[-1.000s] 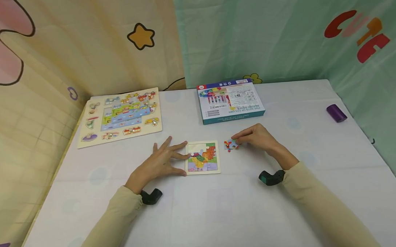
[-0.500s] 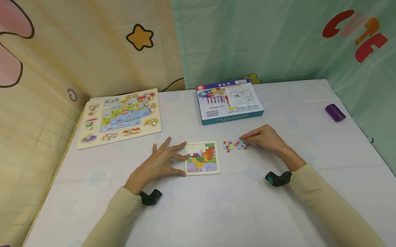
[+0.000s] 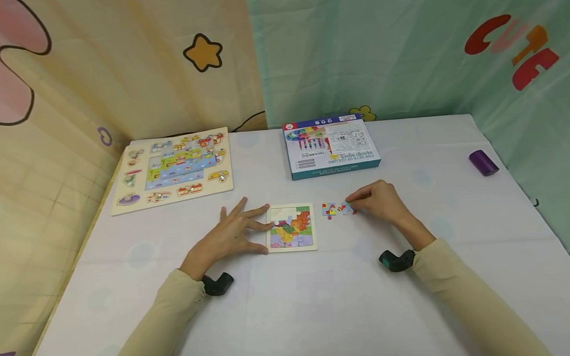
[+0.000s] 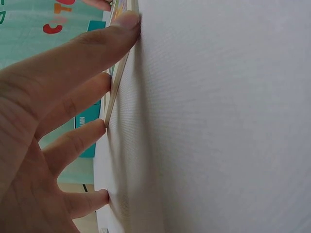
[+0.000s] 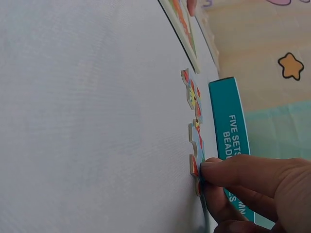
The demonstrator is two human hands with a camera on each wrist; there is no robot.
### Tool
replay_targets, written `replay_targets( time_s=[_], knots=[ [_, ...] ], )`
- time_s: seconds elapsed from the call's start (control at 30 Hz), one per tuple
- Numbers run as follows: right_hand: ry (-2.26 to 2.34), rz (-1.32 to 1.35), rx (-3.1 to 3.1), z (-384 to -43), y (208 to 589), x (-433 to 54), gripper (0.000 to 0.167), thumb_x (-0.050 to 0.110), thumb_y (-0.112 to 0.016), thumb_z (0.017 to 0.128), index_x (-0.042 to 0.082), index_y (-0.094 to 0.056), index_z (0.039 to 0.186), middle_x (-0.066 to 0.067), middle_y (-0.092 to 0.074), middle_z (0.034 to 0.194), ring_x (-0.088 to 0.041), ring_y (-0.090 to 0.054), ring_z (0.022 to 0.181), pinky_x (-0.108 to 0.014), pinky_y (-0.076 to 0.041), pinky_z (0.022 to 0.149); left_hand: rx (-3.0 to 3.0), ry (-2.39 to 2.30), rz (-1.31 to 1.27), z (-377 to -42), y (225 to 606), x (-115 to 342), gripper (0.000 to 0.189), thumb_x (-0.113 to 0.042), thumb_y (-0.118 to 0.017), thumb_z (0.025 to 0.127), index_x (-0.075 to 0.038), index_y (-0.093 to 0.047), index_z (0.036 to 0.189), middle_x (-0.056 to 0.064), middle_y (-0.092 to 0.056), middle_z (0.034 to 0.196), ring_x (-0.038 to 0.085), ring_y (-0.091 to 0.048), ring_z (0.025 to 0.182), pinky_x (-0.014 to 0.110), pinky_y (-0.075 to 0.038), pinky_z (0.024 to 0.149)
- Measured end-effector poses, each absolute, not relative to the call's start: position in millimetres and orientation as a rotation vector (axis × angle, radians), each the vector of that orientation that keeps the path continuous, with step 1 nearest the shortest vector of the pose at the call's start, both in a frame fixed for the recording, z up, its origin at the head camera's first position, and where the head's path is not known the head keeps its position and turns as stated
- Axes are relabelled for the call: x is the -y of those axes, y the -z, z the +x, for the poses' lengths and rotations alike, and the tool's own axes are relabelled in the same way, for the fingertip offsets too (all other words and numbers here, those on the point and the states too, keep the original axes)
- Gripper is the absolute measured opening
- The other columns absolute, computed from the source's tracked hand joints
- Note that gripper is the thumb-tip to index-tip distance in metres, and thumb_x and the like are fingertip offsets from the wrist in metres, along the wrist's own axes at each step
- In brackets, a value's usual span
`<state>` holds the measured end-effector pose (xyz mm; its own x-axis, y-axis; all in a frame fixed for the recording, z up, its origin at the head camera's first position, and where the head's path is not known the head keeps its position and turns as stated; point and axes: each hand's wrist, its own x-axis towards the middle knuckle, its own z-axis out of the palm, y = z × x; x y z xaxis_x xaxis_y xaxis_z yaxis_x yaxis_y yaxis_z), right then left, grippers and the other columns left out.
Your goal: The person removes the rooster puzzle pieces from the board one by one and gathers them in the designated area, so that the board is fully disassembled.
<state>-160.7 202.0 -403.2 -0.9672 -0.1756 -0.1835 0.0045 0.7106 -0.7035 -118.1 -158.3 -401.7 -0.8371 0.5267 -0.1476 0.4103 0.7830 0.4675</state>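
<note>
A small square jigsaw tray (image 3: 282, 213) lies on the table, its picture showing a red-and-yellow bird. Pale board shows at its upper left, with fitted pieces filling the rest. My left hand (image 3: 227, 232) is spread beside it, thumb and two fingertips touching the tray's left side; in the left wrist view the thumb (image 4: 97, 46) rests at its near corner. To the right of the tray lies one loose jigsaw piece (image 3: 329, 210). Just beyond it, my right hand (image 3: 379, 200) pinches a second jigsaw piece (image 5: 196, 138) by its right end, low at the tabletop; the fingers partly cover it.
Behind the tray lies a bead-set box (image 3: 333, 147). Wooden puzzle boards (image 3: 171, 169) lie at the back left, overlapping. A purple cylinder (image 3: 484, 162) lies far right. Printed curtains (image 3: 356, 50) enclose the back and sides of the table (image 3: 294, 314).
The right hand has drawn the pinched piece to the right, away from the other loose piece, uncovering that one. Over the last half second it barely moves. The left hand and tray stay put.
</note>
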Motion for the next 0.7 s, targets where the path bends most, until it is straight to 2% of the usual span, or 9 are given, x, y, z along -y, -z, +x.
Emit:
replay_targets(
  time_s=[0.17,0.4,0.7],
  knots=[
    [1.109,-0.127,-2.682,-160.8,403.8,-201.9,0.013,0.014,-0.073,0.088,0.007,-0.079,0.097,-0.007,-0.075,0.092,-0.024,-0.062,0.098,-0.033,-0.046,0.079,-2.707,-0.612,0.722,-118.3,401.4,157.8,0.066,-0.045,-0.089,0.065,-0.027,-0.069,0.125,-0.003,-0.041,0.153,0.047,-0.007,0.147,0.081,-0.001,0.101],
    [1.096,-0.160,-2.706,-159.4,402.5,-202.9,0.015,0.014,-0.071,0.089,0.006,-0.078,0.099,-0.009,-0.074,0.096,-0.024,-0.060,0.093,-0.033,-0.046,0.076,-2.715,-0.602,0.732,-118.5,402.3,158.1,0.065,-0.045,-0.089,0.065,-0.027,-0.069,0.125,-0.002,-0.041,0.153,0.049,-0.008,0.146,0.082,-0.003,0.099],
    [1.146,-0.187,-2.748,-156.8,401.4,-183.2,0.015,0.011,-0.070,0.089,0.003,-0.076,0.100,-0.008,-0.070,0.086,-0.020,-0.059,0.070,-0.030,-0.049,0.063,-2.713,-0.609,0.727,-118.0,400.8,157.5,0.065,-0.045,-0.089,0.065,-0.026,-0.069,0.125,-0.002,-0.041,0.153,0.048,-0.007,0.146,0.081,-0.002,0.100]
  ],
)
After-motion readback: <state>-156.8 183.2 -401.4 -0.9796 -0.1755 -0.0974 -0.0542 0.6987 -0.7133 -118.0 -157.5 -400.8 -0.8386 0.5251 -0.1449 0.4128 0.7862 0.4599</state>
